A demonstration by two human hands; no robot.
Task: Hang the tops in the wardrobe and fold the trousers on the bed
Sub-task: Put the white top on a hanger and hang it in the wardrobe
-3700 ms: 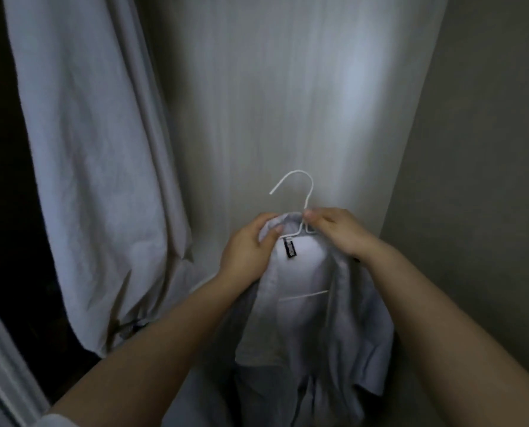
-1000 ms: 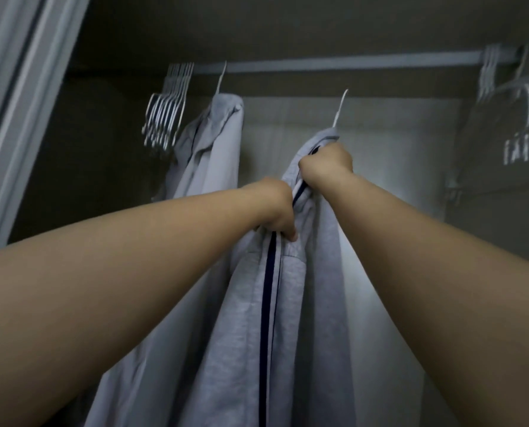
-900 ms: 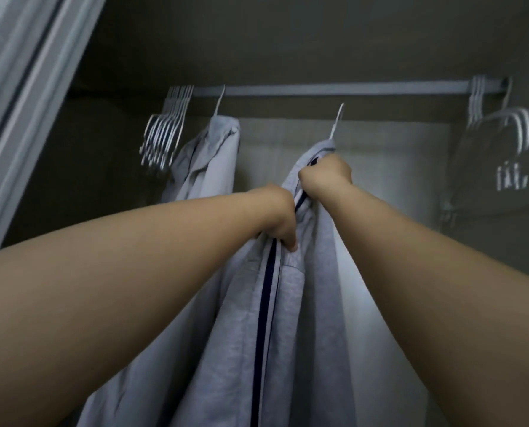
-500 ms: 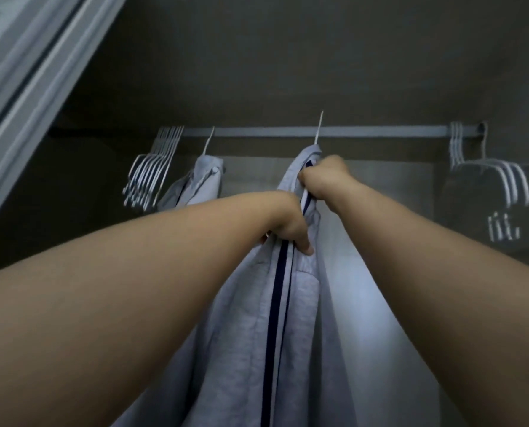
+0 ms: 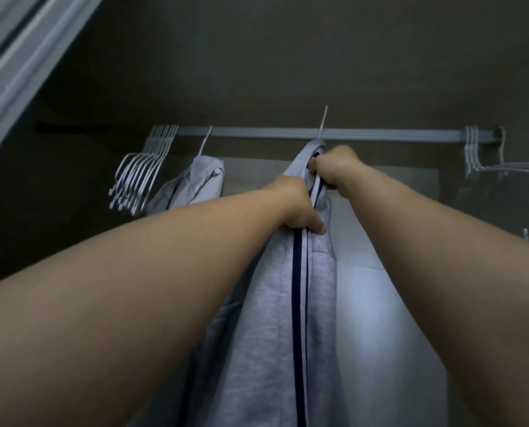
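Both forearms reach up from the bottom of the view toward the wardrobe rail [image 5: 287,133]. Below the rail, the left hand [image 5: 300,208] has its fingers curled round the front edge of the grey top [image 5: 275,318], pinching the cloth beside the dark stripe [image 5: 297,272] that runs down the garment. Higher and closer to the rail, the right hand [image 5: 334,167] grips the collar end of the same top, fingers closed round the fabric and, it seems, the neck of the white hanger [image 5: 323,121] inside it, though the dim light hides the contact itself. The top hangs straight down from the two hands, well below the rail along most of its length. The hanger's hook stands upright and crosses the rail just right of its middle; whether it is hooked over the rail or only held in front of it cannot be told. Left of that hook along the rail, a second grey garment [image 5: 195,183] hangs on its own hanger. Further left, at the rail's left end, a bunch of empty white hangers [image 5: 140,177] is crowded together. At the rail's right end hang more white hangers [image 5: 472,149] carrying a dark garment [image 5: 500,198].
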